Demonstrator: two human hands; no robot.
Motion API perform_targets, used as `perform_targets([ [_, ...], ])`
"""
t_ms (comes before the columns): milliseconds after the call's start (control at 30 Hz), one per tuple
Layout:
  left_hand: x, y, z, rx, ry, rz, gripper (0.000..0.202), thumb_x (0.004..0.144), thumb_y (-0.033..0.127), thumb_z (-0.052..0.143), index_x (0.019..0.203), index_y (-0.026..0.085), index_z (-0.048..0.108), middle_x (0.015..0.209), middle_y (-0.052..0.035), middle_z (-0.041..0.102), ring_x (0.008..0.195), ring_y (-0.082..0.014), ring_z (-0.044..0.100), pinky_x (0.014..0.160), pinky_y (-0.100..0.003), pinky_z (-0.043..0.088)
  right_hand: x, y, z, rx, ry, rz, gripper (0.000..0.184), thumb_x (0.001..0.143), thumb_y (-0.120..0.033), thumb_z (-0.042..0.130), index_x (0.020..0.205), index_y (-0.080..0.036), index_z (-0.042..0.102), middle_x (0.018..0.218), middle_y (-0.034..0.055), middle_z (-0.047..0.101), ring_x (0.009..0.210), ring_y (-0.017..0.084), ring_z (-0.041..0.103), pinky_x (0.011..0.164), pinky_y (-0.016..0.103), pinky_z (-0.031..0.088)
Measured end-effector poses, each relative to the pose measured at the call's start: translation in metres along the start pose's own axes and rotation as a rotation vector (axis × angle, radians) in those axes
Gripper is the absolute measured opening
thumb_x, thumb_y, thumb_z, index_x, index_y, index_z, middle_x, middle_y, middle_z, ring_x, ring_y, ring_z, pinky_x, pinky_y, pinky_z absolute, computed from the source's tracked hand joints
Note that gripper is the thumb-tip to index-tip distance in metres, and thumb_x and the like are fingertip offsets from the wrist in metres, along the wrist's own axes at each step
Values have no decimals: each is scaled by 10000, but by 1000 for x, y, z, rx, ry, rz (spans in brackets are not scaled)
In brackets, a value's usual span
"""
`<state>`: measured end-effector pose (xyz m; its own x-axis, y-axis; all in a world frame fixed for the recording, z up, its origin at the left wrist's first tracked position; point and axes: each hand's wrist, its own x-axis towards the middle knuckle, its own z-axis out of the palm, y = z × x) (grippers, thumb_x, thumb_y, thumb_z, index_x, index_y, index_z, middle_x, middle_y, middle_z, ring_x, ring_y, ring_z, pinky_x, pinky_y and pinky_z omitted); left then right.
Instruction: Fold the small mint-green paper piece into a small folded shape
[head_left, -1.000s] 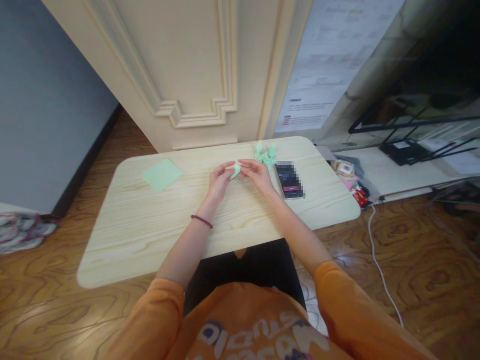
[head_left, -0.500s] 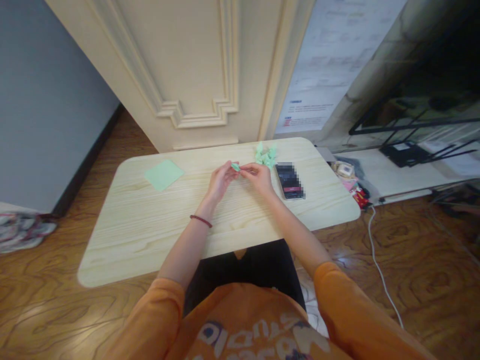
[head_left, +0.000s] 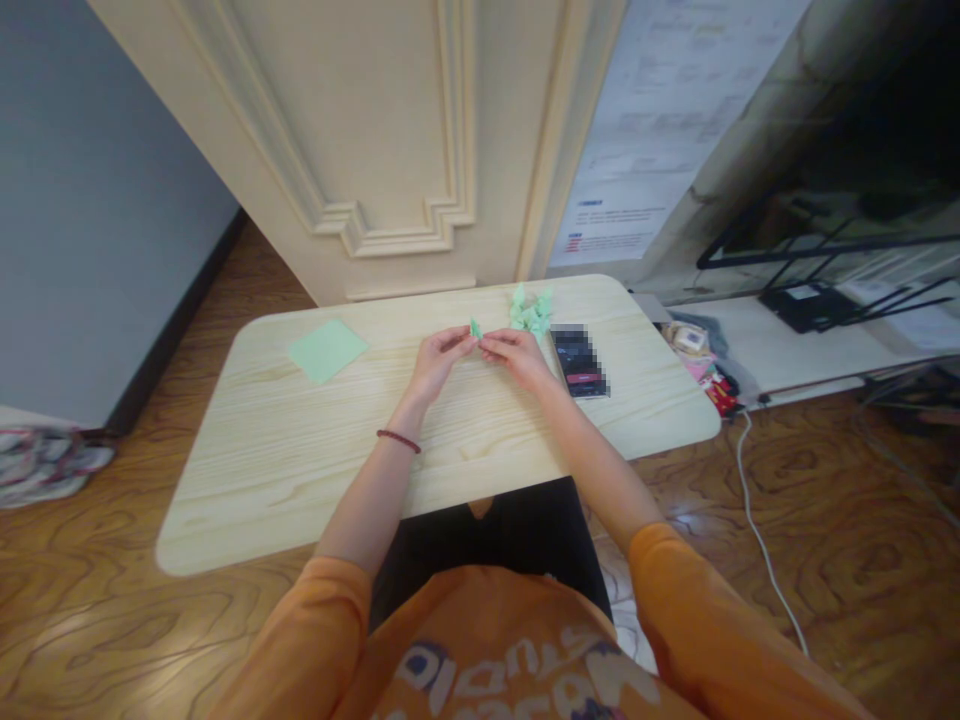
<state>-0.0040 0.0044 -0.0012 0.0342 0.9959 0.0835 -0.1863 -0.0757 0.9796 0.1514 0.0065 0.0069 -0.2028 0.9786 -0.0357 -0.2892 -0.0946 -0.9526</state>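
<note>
A small folded piece of green paper point(head_left: 474, 329) is pinched in a narrow grip between the fingertips of the left hand point(head_left: 438, 364) and the right hand point(head_left: 514, 358), the fingers almost meeting around it. Crumpled green paper point(head_left: 531, 310) is lying just beyond, a phone point(head_left: 579, 361) is placed to the right, and a flat green paper square point(head_left: 328, 351) is left on the table point(head_left: 285, 490).

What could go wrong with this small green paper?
The small green paper is pinched by the left hand and right hand, so it may slip or tear. The right hand is close to the phone and could knock it. The crumpled paper lies near the far edge of the table and could fall.
</note>
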Motion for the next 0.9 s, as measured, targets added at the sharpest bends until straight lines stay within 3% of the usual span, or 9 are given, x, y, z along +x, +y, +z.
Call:
perform_targets([
  [133,2,-4,-1,56,-8,63,418,608,423,804,923,153,746,917,-71,733,794,-166,645,814,-326,516,2,2,-1,-37,9,-61,289,544,-376,817,702,-162,702,650,1,660,589,99,562,608,245,468],
  [267,3,-8,-1,182,14,208,353,701,436,735,941,178,742,964,-76,694,863,-171,638,758,-290,533,4,5,0,-113,55,-170,272,605,-407,778,711,-181,670,654,-4,632,617,124,567,590,259,476],
  [433,-1,-5,0,324,12,367,273,774,377,681,990,218,734,1041,-84,622,976,-177,612,741,-264,548,1,6,4,-357,92,-415,219,692,-403,718,712,-194,654,921,62,693,899,195,640,701,293,522],
  [533,-2,-3,0,326,-6,421,260,794,361,665,1000,216,731,1019,-84,645,971,-181,629,795,-298,553,-3,6,5,-445,82,-524,156,757,-353,662,747,-198,667,985,79,697,934,193,651,732,304,538],
  [700,-3,-2,0,325,44,452,269,771,374,691,976,205,731,959,-70,700,891,-179,672,825,-326,557,-6,5,6,-554,99,-635,95,798,-276,615,772,-203,671,992,74,704,905,173,660,727,291,548],
  [900,-4,0,2,310,102,427,260,723,389,727,892,192,724,925,-65,716,824,-171,685,780,-312,564,-8,3,8,-587,102,-666,76,789,-237,603,757,-198,661,944,71,695,877,174,645,692,287,540],
])
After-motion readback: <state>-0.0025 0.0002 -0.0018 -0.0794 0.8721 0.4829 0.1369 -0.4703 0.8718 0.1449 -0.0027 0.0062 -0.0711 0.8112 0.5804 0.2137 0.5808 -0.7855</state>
